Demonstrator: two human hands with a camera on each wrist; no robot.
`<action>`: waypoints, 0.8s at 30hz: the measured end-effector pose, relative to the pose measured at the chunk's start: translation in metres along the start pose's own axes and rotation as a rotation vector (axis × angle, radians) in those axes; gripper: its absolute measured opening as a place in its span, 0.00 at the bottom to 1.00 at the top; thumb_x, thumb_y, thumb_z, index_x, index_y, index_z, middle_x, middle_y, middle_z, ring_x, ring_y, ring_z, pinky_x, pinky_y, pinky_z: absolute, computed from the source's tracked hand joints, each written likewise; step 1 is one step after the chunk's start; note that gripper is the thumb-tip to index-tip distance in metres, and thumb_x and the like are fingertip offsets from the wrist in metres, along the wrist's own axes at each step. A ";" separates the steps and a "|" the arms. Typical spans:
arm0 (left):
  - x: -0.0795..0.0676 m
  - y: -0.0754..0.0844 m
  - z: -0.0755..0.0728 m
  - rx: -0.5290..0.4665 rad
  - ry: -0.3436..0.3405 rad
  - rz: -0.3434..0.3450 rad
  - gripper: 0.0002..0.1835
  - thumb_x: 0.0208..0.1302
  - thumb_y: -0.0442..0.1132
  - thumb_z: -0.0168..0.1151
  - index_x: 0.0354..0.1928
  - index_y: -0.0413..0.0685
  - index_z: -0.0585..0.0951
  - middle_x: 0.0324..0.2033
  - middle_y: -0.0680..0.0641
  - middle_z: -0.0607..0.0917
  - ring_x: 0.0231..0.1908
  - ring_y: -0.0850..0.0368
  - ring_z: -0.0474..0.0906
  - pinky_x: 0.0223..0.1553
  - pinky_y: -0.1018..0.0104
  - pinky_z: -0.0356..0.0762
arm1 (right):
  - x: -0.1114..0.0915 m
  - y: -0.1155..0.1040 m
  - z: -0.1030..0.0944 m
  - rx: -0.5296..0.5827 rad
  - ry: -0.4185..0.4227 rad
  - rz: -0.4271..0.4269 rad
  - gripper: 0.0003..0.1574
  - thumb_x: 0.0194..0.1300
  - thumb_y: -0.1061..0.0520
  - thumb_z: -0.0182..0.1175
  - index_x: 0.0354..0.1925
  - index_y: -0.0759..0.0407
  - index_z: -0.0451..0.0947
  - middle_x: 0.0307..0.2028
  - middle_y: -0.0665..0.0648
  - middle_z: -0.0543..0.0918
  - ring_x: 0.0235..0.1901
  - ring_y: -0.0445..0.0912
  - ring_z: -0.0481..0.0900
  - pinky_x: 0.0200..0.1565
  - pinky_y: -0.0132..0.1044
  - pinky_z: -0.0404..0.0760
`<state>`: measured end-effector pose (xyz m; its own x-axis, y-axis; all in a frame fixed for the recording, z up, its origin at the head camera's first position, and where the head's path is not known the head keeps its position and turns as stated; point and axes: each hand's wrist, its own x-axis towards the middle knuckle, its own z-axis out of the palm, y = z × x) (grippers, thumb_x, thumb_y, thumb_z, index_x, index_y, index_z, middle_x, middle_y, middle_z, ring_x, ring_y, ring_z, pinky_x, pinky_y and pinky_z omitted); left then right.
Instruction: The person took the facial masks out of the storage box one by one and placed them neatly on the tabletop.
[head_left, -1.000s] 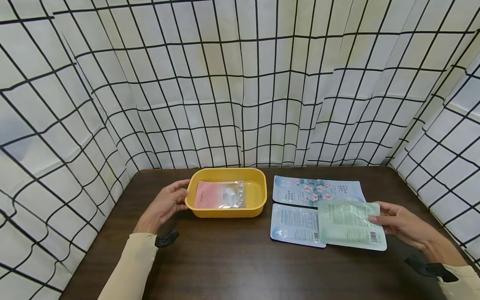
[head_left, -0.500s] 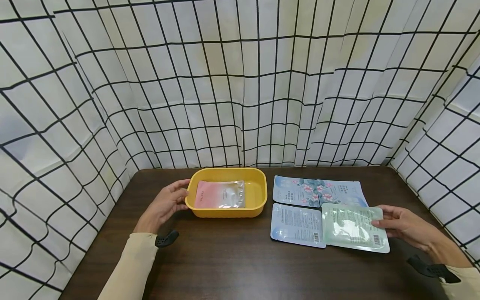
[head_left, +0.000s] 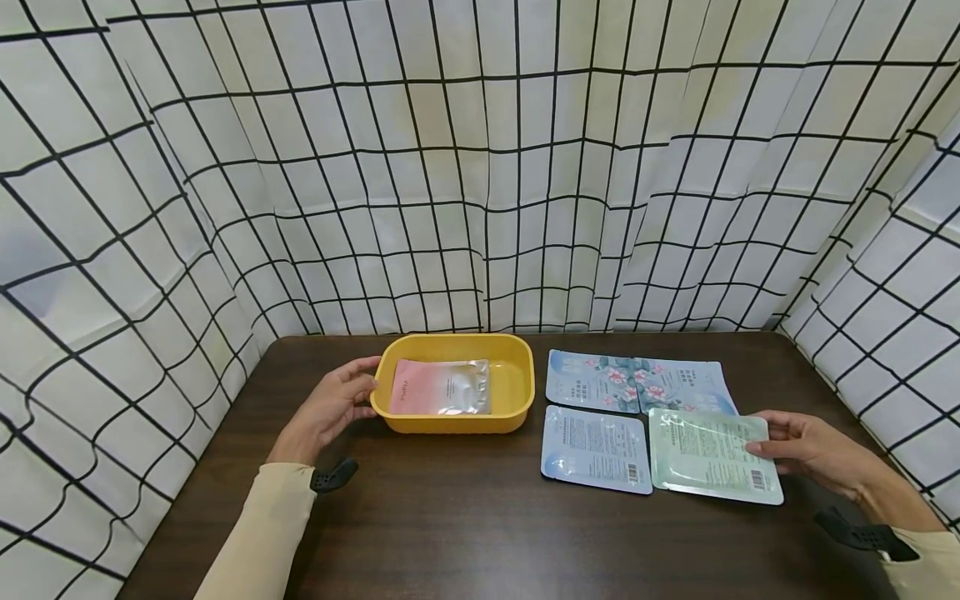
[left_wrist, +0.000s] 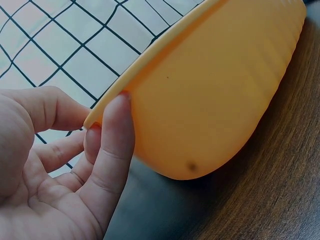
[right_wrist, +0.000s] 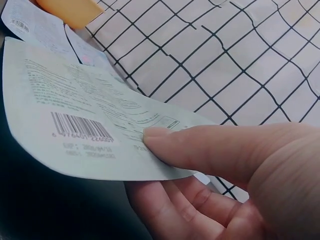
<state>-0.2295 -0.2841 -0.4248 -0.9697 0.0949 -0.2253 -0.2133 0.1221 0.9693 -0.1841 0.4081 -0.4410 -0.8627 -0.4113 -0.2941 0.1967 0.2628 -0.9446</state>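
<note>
At the right of the head view my right hand (head_left: 817,457) pinches the right edge of a pale green sheet mask packet (head_left: 705,452), thumb on top and fingers underneath. Its printed back with a barcode faces up, close beside a blue packet (head_left: 596,450) that lies text side up. Behind these are two blue flowered packets (head_left: 592,381), side by side. My left hand (head_left: 327,414) holds the left end of a yellow plastic basin (head_left: 453,423); in the left wrist view, thumb and fingers pinch its rim (left_wrist: 150,62). Inside the basin lies a pink and silver packet (head_left: 438,387).
All of this is on a dark brown wooden table (head_left: 450,533). A white curtain with a black grid pattern (head_left: 487,183) surrounds the table at the back and both sides, close behind the basin and the packets.
My right hand has moved the green packet slightly right and toward me, so it no longer overlaps the blue packet beside it and shows more of the flowered one behind. The left hand has stayed still.
</note>
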 end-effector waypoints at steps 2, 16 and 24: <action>0.000 0.000 0.000 0.001 0.002 0.001 0.31 0.75 0.36 0.52 0.77 0.45 0.61 0.56 0.38 0.76 0.38 0.57 0.80 0.39 0.67 0.84 | 0.002 -0.001 0.000 -0.034 0.019 0.010 0.18 0.73 0.62 0.58 0.57 0.49 0.78 0.48 0.46 0.87 0.44 0.50 0.86 0.45 0.45 0.87; 0.000 0.000 -0.001 -0.005 -0.012 -0.001 0.31 0.75 0.36 0.52 0.77 0.46 0.60 0.58 0.38 0.75 0.39 0.57 0.80 0.39 0.66 0.84 | 0.006 -0.016 0.010 -0.299 0.112 0.058 0.39 0.71 0.54 0.63 0.68 0.78 0.64 0.50 0.62 0.84 0.42 0.49 0.84 0.45 0.47 0.85; -0.001 0.001 0.000 -0.003 -0.014 -0.002 0.31 0.76 0.37 0.53 0.77 0.46 0.60 0.58 0.37 0.74 0.39 0.57 0.80 0.39 0.66 0.84 | 0.005 -0.025 0.008 -0.383 0.153 0.041 0.41 0.70 0.52 0.64 0.69 0.76 0.64 0.57 0.70 0.80 0.48 0.50 0.83 0.46 0.46 0.86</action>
<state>-0.2289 -0.2845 -0.4240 -0.9675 0.1087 -0.2284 -0.2154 0.1196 0.9692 -0.1893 0.3922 -0.4205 -0.9226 -0.2671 -0.2783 0.0697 0.5942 -0.8013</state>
